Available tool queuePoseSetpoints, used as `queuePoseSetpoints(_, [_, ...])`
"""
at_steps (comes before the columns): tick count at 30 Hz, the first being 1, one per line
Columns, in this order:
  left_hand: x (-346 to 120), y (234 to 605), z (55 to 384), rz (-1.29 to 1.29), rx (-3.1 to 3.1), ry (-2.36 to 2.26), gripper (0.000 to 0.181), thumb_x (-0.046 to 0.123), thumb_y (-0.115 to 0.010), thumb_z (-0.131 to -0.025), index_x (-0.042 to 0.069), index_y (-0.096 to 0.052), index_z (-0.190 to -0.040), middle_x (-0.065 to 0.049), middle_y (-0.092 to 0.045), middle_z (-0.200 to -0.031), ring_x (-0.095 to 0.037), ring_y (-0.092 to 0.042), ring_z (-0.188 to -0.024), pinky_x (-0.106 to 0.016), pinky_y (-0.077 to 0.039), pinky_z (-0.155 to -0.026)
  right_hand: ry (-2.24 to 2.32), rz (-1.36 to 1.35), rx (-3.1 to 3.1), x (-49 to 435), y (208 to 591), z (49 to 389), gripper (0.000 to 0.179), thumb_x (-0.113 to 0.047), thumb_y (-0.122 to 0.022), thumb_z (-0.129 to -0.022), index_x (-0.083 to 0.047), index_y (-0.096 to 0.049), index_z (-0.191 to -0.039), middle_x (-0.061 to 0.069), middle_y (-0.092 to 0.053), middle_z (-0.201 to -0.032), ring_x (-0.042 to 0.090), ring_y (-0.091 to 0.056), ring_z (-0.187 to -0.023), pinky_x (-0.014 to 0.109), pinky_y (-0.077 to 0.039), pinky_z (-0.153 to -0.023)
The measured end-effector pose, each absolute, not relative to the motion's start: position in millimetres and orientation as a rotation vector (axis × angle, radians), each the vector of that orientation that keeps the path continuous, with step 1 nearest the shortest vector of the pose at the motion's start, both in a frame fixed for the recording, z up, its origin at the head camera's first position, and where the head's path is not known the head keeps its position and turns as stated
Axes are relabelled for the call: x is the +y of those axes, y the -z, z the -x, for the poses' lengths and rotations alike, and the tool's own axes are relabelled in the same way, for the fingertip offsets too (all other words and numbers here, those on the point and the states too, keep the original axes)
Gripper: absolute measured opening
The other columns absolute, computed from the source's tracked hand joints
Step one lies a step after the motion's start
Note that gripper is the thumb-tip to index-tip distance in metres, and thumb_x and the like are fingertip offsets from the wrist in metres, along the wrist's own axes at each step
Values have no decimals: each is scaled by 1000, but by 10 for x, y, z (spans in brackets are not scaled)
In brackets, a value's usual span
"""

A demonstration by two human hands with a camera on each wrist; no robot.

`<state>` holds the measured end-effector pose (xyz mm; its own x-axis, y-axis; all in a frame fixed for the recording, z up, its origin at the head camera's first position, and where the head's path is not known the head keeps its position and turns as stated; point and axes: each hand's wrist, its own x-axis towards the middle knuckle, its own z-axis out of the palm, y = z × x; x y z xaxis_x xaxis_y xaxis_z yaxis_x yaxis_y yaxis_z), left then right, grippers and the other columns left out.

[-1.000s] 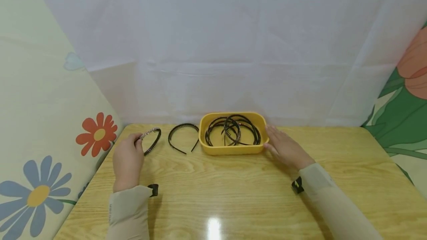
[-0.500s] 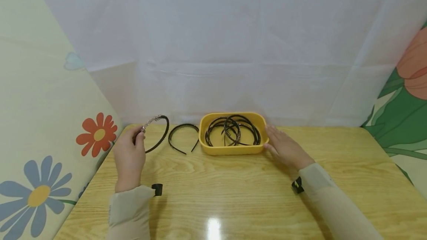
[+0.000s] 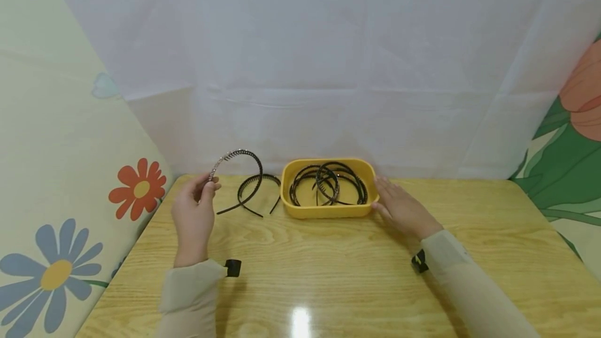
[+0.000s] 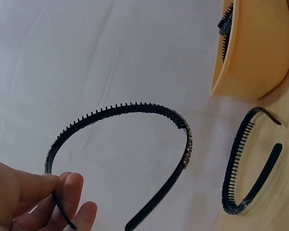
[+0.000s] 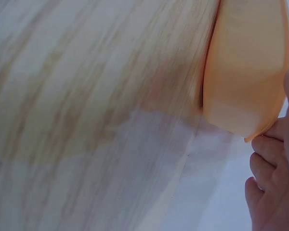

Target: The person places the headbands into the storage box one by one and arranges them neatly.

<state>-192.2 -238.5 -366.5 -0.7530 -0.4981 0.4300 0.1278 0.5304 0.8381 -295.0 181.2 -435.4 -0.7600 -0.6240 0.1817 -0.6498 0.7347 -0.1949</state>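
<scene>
My left hand (image 3: 193,218) pinches one end of a black toothed headband (image 3: 261,168) with sparkling stones, held up off the table. In the left wrist view this headband (image 4: 130,108) arches above the fingertips, its other end free. Behind it in the head view, a second black headband (image 3: 240,192) lies on the table, partly overlapped. Beside that stands a yellow bin (image 3: 328,213) with several dark headbands (image 3: 361,192) tangled inside. My right hand (image 3: 401,207) rests against the bin's right end, thumb at the front corner. In the right wrist view its fingertips touch the bin's rim (image 5: 267,127).
The wood-grain table (image 3: 300,265) runs up to a white cloth backdrop (image 3: 300,77). Flower-patterned cloth (image 3: 70,171) hangs on the left and right. Black straps with small devices sit at both wrists.
My left hand has raised the sparkling headband and moved it right, so it now overlaps the one lying on the table. The right hand and the bin have stayed in place.
</scene>
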Motion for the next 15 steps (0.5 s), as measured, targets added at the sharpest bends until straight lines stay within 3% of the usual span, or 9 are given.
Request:
queuePoseSetpoints(3, [-2350,3675,1954,-264,-2029,1397,30,7,-55,-105,-6,-63,-130,-20,-70,-117,7,-62,-90,-8,-51,-85,-367,-1041,-2828,1817,4361,2961,66,-33,-40,-111,10,-20,-157,24,-21,-164,43,-22,-151,54,-19,-123])
queuePoseSetpoints(11, [-2189,3729,2018,-253,-1935,1666,32,6,-54,-105,-6,-60,-134,-18,-67,-119,-3,-67,-97,-14,-54,-89,-368,-1042,-2826,1819,4351,2952,66,-33,-42,-111,11,-20,-156,25,-22,-163,42,-21,-151,54,-20,-123])
queuePoseSetpoints(15, [-2108,3773,2041,-225,-1937,1727,33,6,-52,-106,-6,-57,-136,-22,-66,-124,-4,-67,-99,-15,-54,-89,-385,-1047,-2825,1807,4336,2936,66,-32,-42,-111,11,-20,-156,26,-22,-163,43,-21,-151,55,-20,-123])
